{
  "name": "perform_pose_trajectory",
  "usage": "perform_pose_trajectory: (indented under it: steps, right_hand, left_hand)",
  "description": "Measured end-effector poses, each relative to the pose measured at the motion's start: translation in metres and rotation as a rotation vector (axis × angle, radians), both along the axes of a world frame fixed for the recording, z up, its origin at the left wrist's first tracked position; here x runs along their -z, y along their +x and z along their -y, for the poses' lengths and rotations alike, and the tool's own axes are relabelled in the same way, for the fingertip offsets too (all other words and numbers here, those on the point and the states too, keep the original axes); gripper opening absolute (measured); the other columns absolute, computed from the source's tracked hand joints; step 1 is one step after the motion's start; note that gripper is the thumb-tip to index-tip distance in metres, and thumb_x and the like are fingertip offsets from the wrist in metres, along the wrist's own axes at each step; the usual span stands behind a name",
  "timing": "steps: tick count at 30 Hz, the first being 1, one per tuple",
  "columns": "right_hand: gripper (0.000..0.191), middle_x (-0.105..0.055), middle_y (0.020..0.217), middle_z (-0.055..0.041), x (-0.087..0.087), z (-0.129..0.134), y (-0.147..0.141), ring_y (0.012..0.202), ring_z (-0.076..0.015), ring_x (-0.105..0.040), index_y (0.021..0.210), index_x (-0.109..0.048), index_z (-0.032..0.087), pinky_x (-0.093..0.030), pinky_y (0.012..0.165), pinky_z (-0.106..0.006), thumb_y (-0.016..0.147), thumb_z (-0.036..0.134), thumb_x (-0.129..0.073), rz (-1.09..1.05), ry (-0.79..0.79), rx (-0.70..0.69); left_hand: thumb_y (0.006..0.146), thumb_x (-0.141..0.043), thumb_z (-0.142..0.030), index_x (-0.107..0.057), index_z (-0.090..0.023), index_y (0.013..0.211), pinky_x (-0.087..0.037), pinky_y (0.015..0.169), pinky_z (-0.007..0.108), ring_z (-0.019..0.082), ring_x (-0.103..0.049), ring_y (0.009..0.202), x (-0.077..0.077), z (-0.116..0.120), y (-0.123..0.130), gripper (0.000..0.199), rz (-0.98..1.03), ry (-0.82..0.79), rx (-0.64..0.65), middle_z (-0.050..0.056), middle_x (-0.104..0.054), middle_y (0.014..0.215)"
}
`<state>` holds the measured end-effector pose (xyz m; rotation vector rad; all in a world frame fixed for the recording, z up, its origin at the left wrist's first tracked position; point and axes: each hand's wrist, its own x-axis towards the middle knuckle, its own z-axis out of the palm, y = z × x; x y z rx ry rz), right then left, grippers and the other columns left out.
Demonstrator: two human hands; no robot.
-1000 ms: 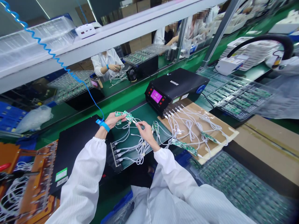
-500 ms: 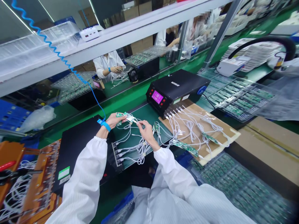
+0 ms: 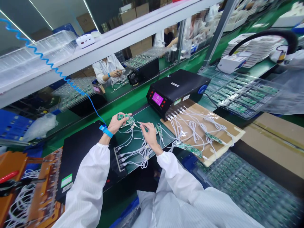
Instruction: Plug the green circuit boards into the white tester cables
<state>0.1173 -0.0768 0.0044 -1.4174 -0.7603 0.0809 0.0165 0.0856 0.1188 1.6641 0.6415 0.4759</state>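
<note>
Sleeves (image 3: 87, 179), white and baggy, cover both forearms, which stretch out over the bench and angle in toward each other. Left hand (image 3: 116, 124) has its wrist bent a bit, palm turned inward, thumb across the top, fingers clamped around a couple of green circuit boards (image 3: 129, 120). So the boards sit up in that grip, above the bench, between the two hands. There's a blue strap (image 3: 106, 131) on that wrist too. Right hand (image 3: 150, 135) is just beside them, back of the hand up, fingers bent with the tips by a thin white cable (image 3: 137, 123); honestly can't tell if they're pinching it or just next to it. Tangled white cords (image 3: 144, 152) lie below the hands, and a black box with a purple screen (image 3: 179, 85) is off to the right.
</note>
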Motion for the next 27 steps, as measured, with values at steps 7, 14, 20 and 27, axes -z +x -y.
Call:
perform_pose_trajectory:
  steps: [7,14,20,27]
  right_hand:
    - [0.027,-0.071,0.09,-0.0032,-0.011,0.014,-0.011,0.087,-0.0186,-0.065,0.114,-0.083,0.029,-0.054,0.084,-0.035,0.101,0.044,-0.066,-0.048,0.103,-0.147]
    - [0.026,-0.068,0.09,-0.0016,-0.02,0.017,-0.021,0.083,-0.0158,-0.066,0.119,-0.082,0.028,-0.057,0.085,-0.034,0.099,0.039,-0.068,-0.11,0.208,-0.187]
    - [0.019,-0.067,0.097,-0.0044,-0.02,0.016,-0.022,0.084,-0.0166,-0.067,0.1,-0.081,0.026,-0.06,0.083,-0.035,0.096,0.041,-0.071,-0.263,0.267,-0.196]
    - [0.016,-0.067,0.096,-0.0051,-0.026,0.018,-0.021,0.096,-0.0204,-0.068,0.094,-0.072,0.025,-0.058,0.089,-0.037,0.1,0.038,-0.065,-0.194,0.241,-0.225]
  left_hand:
    - [0.067,-0.095,-0.03,-0.054,-0.018,0.084,-0.05,0.068,0.025,0.01,-0.063,0.074,-0.004,0.011,-0.003,0.046,-0.072,-0.041,0.276,0.01,-0.074,0.118]
    - [0.066,-0.096,-0.035,-0.059,-0.018,0.086,-0.055,0.078,0.027,0.015,-0.066,0.089,-0.002,0.014,-0.005,0.046,-0.135,-0.043,0.399,0.006,-0.067,0.109]
    - [0.074,-0.091,-0.046,-0.059,-0.018,0.087,-0.054,0.071,0.027,0.013,-0.063,0.08,-0.001,0.014,-0.006,0.045,-0.161,-0.059,0.45,0.008,-0.066,0.112]
    - [0.071,-0.092,-0.045,-0.059,-0.018,0.087,-0.054,0.067,0.026,0.013,-0.064,0.076,-0.002,0.016,-0.004,0.045,-0.186,-0.043,0.455,0.008,-0.068,0.109]
